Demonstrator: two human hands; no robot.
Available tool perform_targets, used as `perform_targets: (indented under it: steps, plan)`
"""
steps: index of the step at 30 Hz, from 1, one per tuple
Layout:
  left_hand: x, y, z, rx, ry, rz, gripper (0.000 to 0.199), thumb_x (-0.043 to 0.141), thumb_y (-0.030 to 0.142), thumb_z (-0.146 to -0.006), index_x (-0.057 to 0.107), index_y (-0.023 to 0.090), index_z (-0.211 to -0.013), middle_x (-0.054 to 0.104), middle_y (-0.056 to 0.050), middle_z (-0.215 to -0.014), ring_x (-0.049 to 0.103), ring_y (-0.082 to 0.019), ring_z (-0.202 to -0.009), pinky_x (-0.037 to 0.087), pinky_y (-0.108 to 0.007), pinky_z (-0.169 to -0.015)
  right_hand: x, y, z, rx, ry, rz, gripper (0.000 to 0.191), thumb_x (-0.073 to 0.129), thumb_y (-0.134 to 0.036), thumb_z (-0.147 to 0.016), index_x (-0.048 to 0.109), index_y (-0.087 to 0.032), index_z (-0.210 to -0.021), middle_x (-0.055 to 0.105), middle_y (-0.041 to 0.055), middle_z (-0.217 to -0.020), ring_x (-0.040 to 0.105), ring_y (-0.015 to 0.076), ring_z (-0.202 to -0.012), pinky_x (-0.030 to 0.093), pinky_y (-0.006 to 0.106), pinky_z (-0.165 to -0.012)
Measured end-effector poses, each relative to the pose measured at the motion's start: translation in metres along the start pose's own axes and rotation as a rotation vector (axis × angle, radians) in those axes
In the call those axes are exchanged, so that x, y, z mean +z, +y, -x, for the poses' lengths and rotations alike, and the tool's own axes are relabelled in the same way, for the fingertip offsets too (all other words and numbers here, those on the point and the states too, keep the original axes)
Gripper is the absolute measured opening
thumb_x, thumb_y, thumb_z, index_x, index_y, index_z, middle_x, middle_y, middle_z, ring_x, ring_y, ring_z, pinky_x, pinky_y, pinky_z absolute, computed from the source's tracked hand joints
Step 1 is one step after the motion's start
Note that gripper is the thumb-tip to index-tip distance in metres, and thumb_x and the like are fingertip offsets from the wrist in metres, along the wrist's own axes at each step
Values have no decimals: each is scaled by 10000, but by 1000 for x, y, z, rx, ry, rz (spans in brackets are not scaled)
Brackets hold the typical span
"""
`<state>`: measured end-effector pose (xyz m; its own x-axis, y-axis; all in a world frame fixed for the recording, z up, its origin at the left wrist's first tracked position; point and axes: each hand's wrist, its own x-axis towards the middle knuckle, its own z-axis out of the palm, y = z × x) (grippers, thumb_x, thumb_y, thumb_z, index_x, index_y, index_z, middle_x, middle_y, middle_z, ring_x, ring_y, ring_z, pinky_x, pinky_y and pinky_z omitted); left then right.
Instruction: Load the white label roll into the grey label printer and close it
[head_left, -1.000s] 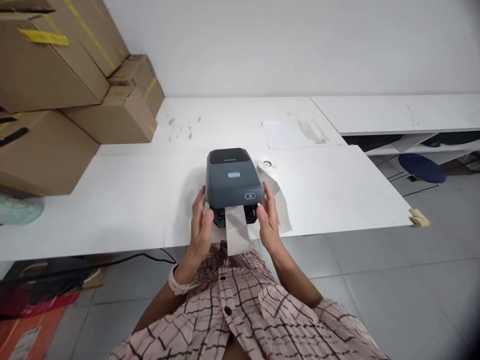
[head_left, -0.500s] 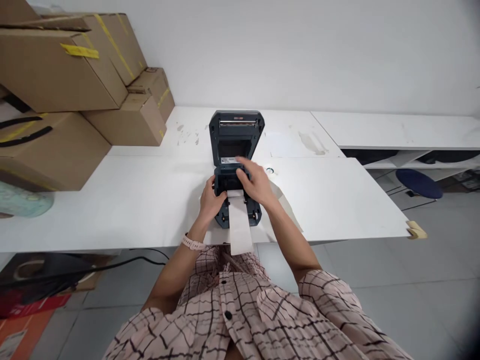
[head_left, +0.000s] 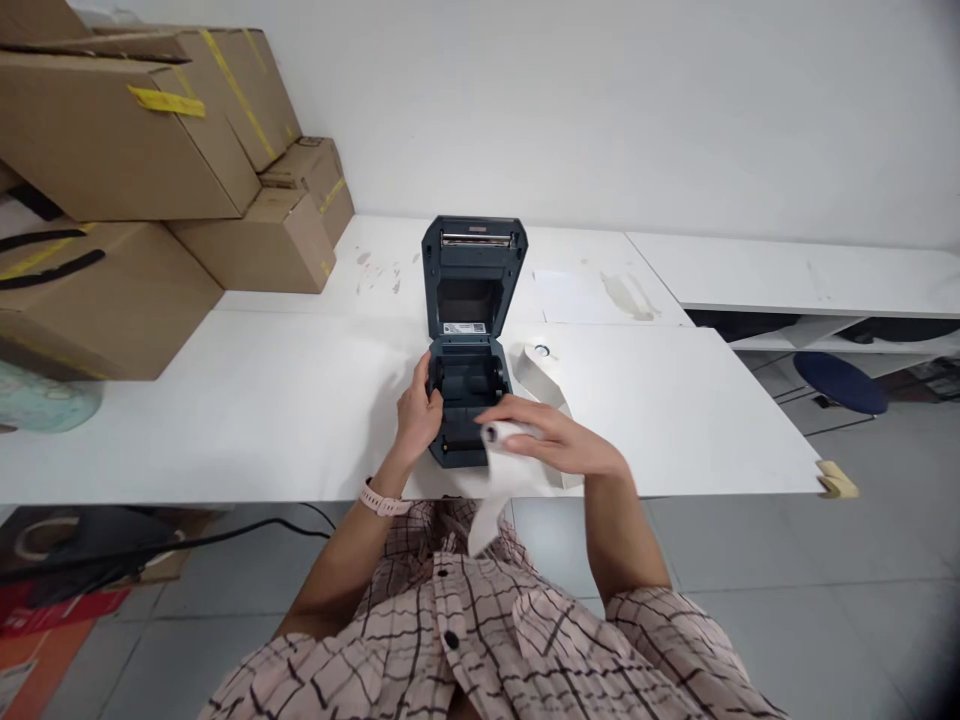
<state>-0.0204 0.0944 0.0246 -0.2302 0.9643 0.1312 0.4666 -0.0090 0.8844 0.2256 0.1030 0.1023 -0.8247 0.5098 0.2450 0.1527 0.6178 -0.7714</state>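
A dark label printer (head_left: 469, 385) stands on the white table with its lid (head_left: 475, 270) raised and its paper bay bare. My left hand (head_left: 418, 412) grips the printer's left side, thumb over the edge. In my right hand (head_left: 559, 435), just right of the printer's front, is a small white paper roll (head_left: 496, 436). The roll's loose strip hangs past the table's front edge. Behind my right hand lies another label roll (head_left: 538, 360) on the table, its pale strip unrolled toward me.
Cardboard boxes (head_left: 135, 140) are stacked at the left, with a pale green wrapped thing (head_left: 46, 398) in front of them. The white table (head_left: 675, 420) has a yellowish pad (head_left: 837, 480) on its right corner. A blue stool (head_left: 840, 382) stands beyond.
My right hand has lifted the paper roll out of the printer and moved it right and toward me. My left hand stays at the printer's side.
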Motion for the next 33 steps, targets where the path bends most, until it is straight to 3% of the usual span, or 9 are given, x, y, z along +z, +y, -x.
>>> perform_targets:
  steps: [2,5,7,10,16,20,24,29,33]
  plan:
    - [0,1,1,-3,4,-20,667,503,184,-911,408,281,-1564,677,-96,-1384,626,-301,-1304,491,-510,-1100,-16,3,37,-76,199,-254,340,572,-482,-1022,643,-323,-1314,698,47,-1060,666,179,-828,563,337,-694]
    - [-1,3,3,-10,15,-43,629,494,196,-914,463,278,-1537,724,-91,-1242,637,-306,-1269,495,-518,-1081,-30,23,87,-41,703,-496,361,679,-589,-921,672,-416,-1238,656,-24,-894,540,110,-538,529,292,-527]
    - [-1,5,3,-26,23,-64,614,482,199,-914,488,265,-1525,734,-96,-1166,660,-312,-1215,508,-519,-1051,-34,42,108,47,941,-580,446,733,-691,-819,684,-456,-1195,613,-45,-855,449,96,-476,562,317,-558]
    - [-1,9,2,-58,17,-99,612,463,204,-917,498,252,-1526,737,-101,-1087,696,-315,-1102,522,-526,-1007,-30,72,116,181,1072,-630,436,709,-747,-790,692,-476,-1131,578,-40,-854,443,122,-518,607,372,-712]
    - [-1,10,2,-66,40,-110,616,495,209,-891,534,241,-1504,733,-82,-991,709,-277,-947,542,-496,-964,-14,117,91,343,934,-657,540,395,-810,-897,684,-421,-1136,503,-18,-733,467,180,-558,595,461,-797]
    - [-1,7,3,-36,47,-69,610,520,235,-892,536,249,-1502,730,-83,-1022,696,-289,-1080,547,-462,-969,-18,141,82,342,984,-581,478,504,-691,-881,626,-408,-1246,647,3,-890,643,212,-795,554,494,-983]
    - [1,3,3,-13,70,-10,594,545,240,-881,558,252,-1474,734,-88,-1121,682,-284,-1154,534,-471,-1030,-26,160,81,397,1023,-529,478,694,-597,-809,594,-329,-1192,733,25,-1031,703,231,-1041,531,477,-1032]
    - [4,-3,0,-17,83,25,573,567,236,-868,577,253,-1441,736,-84,-1167,689,-267,-1162,531,-472,-1062,-28,171,84,473,850,-387,420,795,-508,-771,605,-262,-1054,734,102,-1275,636,255,-1277,504,436,-1062]
    - [4,-4,-1,-23,86,25,570,571,233,-870,575,249,-1441,731,-90,-1204,690,-258,-1176,523,-469,-1084,-29,170,87,479,743,-414,418,843,-461,-741,628,-252,-1032,713,106,-1329,618,262,-1310,520,419,-1047]
